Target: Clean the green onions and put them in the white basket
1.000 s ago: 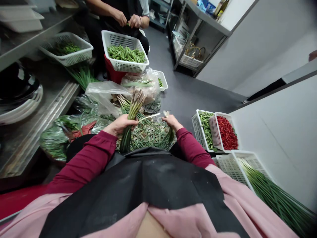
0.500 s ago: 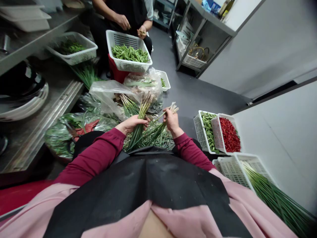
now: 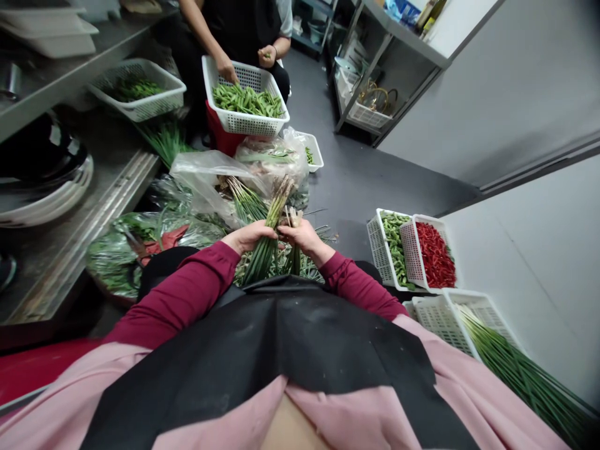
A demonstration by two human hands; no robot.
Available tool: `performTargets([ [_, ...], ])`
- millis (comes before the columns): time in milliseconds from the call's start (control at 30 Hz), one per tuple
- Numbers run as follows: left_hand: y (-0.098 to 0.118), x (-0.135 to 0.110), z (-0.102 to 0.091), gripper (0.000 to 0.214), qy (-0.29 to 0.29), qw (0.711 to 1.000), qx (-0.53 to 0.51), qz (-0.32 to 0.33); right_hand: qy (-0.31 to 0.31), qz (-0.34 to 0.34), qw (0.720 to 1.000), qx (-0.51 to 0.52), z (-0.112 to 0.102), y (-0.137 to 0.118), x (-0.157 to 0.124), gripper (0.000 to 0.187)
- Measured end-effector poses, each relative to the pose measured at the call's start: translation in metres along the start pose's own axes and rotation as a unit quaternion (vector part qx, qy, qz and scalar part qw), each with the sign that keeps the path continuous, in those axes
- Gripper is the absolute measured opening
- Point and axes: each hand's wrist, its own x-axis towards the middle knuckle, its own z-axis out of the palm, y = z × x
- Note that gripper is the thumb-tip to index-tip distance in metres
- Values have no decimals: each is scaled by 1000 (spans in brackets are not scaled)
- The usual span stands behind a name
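Note:
My left hand [image 3: 252, 237] is closed around a bunch of spring onions [image 3: 277, 209], brownish root ends up and green leaves hanging toward my lap. Close against it, my right hand [image 3: 304, 235] grips a smaller bunch of spring onions [image 3: 294, 217] with whitish ends. The fingers of my right hand reach the side of the left bunch; what the fingertips pinch is too small to make out. Below both hands lies a heap of loose green trimmings [image 3: 309, 265]. Beyond them, more spring onions [image 3: 247, 199] stick out of a clear plastic bag [image 3: 201, 172].
Ahead, a co-worker's hand [image 3: 227, 67] reaches into a white basket [image 3: 246, 125] of green pods. On the right stand baskets of green peppers [image 3: 394, 240], red chillies [image 3: 434, 255] and long spring onions [image 3: 510, 356]. A metal shelf [image 3: 79, 250] runs along the left.
My right hand has moved left and slightly down, bringing its bunch beside the left one. My left hand has hardly moved. The co-worker's hand has lowered into the basket.

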Motion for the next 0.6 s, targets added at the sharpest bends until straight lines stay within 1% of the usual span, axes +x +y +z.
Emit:
performTargets([
  [100, 1, 1, -3, 50, 16, 1000, -6, 16, 33, -23, 999, 8, -6, 0, -2, 33],
  [167, 1, 2, -6, 46, 27, 999, -10, 26, 49, -17, 998, 27, -10, 1, -3, 34],
  [233, 1, 3, -8, 42, 38, 999, -6, 29, 30, 22, 997, 70, -13, 3, -4, 38],
  [300, -1, 5, -10, 39, 54, 998, 3, 31, -8, 61, 991, 119, -15, 5, -6, 41],
  [367, -3, 6, -11, 38, 75, 996, 12, 38, -31, 76, 985, 150, -16, 6, -8, 42],
  [500, -4, 7, -8, 39, 104, 993, 38, 41, -20, 67, 984, 162, -15, 8, -12, 42],
  [600, -4, 6, -4, 39, 108, 992, 48, 50, 2, 36, 989, 142, -12, 7, -11, 45],
])
